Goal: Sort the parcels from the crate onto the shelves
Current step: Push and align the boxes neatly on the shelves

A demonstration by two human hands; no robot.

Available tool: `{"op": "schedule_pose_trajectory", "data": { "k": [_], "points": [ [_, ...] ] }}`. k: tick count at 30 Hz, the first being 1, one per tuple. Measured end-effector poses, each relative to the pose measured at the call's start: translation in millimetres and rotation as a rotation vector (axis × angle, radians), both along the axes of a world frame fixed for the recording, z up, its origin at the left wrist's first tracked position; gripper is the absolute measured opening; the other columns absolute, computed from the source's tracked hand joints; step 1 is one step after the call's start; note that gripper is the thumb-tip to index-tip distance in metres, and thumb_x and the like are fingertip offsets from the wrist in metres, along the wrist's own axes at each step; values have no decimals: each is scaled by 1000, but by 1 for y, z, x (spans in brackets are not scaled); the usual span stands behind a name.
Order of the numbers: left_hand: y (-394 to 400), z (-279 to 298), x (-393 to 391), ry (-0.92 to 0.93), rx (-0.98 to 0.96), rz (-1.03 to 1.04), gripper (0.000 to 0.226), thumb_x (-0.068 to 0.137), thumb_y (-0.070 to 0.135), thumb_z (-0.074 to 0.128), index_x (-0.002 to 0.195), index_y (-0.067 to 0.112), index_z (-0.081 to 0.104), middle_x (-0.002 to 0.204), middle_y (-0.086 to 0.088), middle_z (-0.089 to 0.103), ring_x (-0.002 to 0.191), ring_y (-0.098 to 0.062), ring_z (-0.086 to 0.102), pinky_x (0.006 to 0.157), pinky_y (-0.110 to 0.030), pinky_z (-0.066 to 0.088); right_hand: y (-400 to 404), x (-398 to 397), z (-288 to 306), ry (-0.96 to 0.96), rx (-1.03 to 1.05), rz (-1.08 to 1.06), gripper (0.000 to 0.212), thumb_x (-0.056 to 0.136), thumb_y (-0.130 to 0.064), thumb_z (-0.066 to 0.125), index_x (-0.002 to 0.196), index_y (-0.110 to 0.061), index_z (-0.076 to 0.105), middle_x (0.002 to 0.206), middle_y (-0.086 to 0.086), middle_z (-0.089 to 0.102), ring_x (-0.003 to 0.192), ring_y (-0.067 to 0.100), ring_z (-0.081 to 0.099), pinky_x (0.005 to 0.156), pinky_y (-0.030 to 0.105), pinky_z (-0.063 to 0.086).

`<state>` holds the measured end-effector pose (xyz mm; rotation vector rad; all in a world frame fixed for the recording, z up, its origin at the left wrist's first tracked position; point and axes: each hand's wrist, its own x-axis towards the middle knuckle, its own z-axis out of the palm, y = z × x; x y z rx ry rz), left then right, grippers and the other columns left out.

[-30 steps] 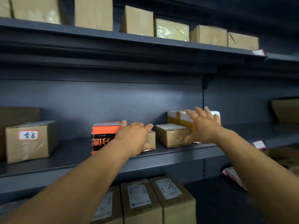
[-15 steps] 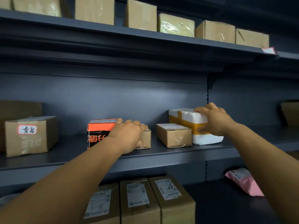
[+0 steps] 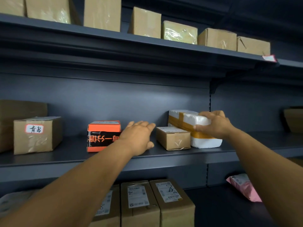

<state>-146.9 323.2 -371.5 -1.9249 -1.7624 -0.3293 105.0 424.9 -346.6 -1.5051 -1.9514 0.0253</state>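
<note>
two hands (image 3: 137, 138) (image 3: 214, 125) at middle shelf (image 3: 164, 158), right on white foam parcel (image 3: 196, 120)

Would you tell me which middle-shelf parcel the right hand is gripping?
The white foam box banded with yellow tape; the right hand grips its end, unlike the cardboard neighbours.

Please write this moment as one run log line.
left hand: open, middle shelf | right hand: holds white foam parcel

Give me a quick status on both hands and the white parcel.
Right hand grips white foam parcel on middle shelf. Left hand open, empty. Small brown box sits tight alongside.
</note>
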Motion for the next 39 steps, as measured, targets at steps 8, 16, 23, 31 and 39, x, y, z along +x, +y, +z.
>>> {"op": "schedule_pose_trajectory", "data": {
  "k": [8,16,23,31,39],
  "points": [
    [25,-2,54,18,-14,-85,53,94,23,56,142,15,37,143,-6,46,134,-25,38,107,-36,26,-7,-18,-10,164,27,32,65,76,-61,67,134,-42,45,140,-1,23,123,35,29,88,35,35],
    [18,-9,21,47,33,56,42,89,10,60,129,16,47,130,-5,56,121,-24,50,114,-42,18,-22,-50,-10,154,43,67,68,74,-64,64,134,-40,44,141,-2,24,125,38,27,90,39,38],
    [0,-8,-18,46,15,95,41,86,10,61,125,16,50,125,-7,58,115,-27,55,97,-37,36,-40,-89,-10,121,33,122,77,69,-74,59,135,-40,42,140,-3,23,124,37,27,86,39,40],
    [-16,-3,-51,3,-43,129,47,91,16,57,136,19,46,132,-9,53,118,-31,53,98,-39,42,-56,-115,-11,90,44,156,83,66,-78,55,137,-40,40,140,-3,24,124,38,29,94,42,41],
    [-22,-2,-71,-21,-57,99,46,90,17,56,134,16,47,132,-9,54,118,-28,52,99,-37,41,-56,-142,-15,-32,227,105,71,78,-68,55,138,-32,41,149,-2,32,147,26,1,116,50,1]
  ]
}}
